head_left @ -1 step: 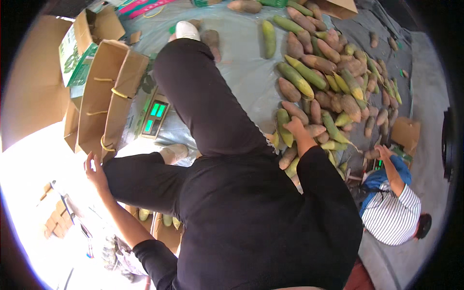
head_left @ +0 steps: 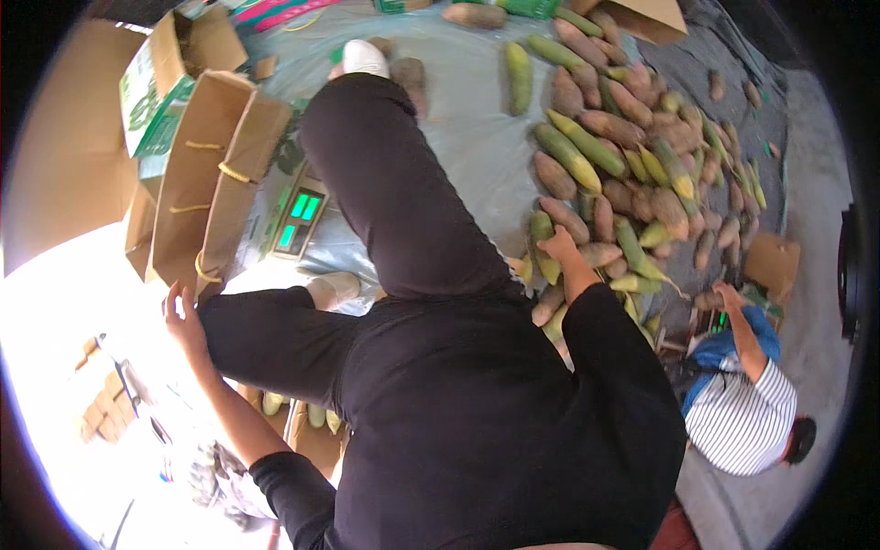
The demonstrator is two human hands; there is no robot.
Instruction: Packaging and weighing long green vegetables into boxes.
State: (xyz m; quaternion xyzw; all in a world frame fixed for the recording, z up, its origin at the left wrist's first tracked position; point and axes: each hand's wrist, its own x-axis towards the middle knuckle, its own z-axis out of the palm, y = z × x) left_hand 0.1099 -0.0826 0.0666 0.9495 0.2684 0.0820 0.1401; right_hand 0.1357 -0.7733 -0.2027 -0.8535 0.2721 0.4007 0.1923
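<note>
My right hand [head_left: 562, 246] reaches into a large heap of radishes [head_left: 623, 128], some green and some pinkish brown. Its fingers are bent together at the upper part of a green radish [head_left: 542, 240], and their undersides are hidden. Just above that hand lies a pinkish radish [head_left: 563, 218]. On the other side, my left hand [head_left: 185, 325] is beside my bent knee, below a tall open cardboard box [head_left: 188, 197] with yellow rope handles. Its fingers are spread and hold nothing.
A digital scale [head_left: 298, 220] with lit green displays stands between the box and my leg. More boxes [head_left: 151, 92] are at the far left. A box of radishes [head_left: 316, 440] sits under my left thigh. At right, a person in stripes [head_left: 747, 412] handles a radish.
The whole view has shifted slightly. My hands keep almost the same places. The other person's hand and radish have moved a little lower, beside a small scale.
</note>
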